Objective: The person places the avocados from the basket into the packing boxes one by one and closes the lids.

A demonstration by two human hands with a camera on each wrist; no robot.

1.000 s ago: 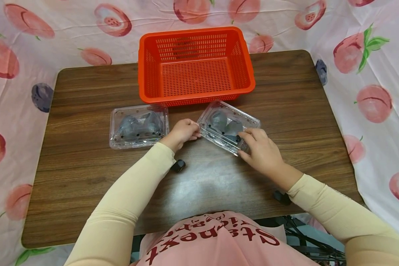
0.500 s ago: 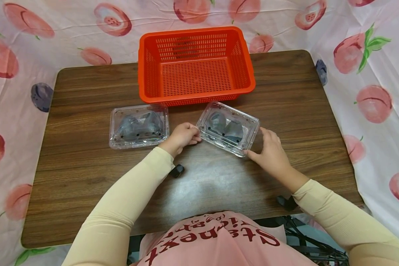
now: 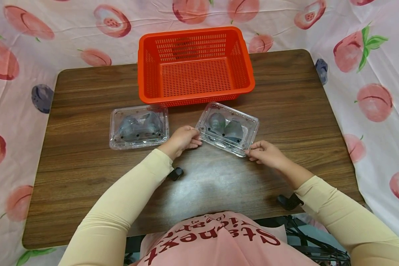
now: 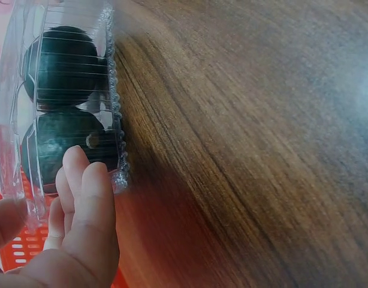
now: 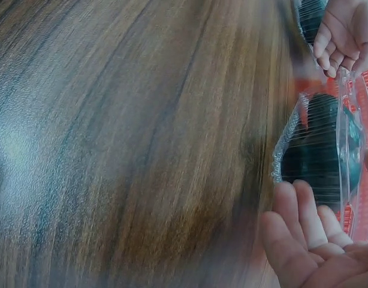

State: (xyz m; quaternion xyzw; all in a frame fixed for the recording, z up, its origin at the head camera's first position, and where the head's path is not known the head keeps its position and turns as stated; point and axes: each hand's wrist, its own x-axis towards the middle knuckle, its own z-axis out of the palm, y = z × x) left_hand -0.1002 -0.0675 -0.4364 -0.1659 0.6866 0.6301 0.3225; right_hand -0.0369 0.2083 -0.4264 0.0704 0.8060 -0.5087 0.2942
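Note:
A clear plastic clamshell box with two dark green, rounded fruits inside sits at a slant on the table, in front of the basket. My left hand pinches its left front corner, thumb at the rim and fingers along the side in the left wrist view. At the right front corner, my right hand pinches the rim between thumb and fingers. The right wrist view shows its fingers against the box's side. The lid lies over the box; whether its edge is latched I cannot tell.
A second clear clamshell box with two similar dark fruits lies just left of my left hand. Behind both boxes stands a red perforated plastic basket. The brown wooden table is bordered by a peach-print cloth.
My right hand has moved from over the box's right front part to outside its right end. There its fingers have closed from a spread pose into a pinch. The left hand barely moved.

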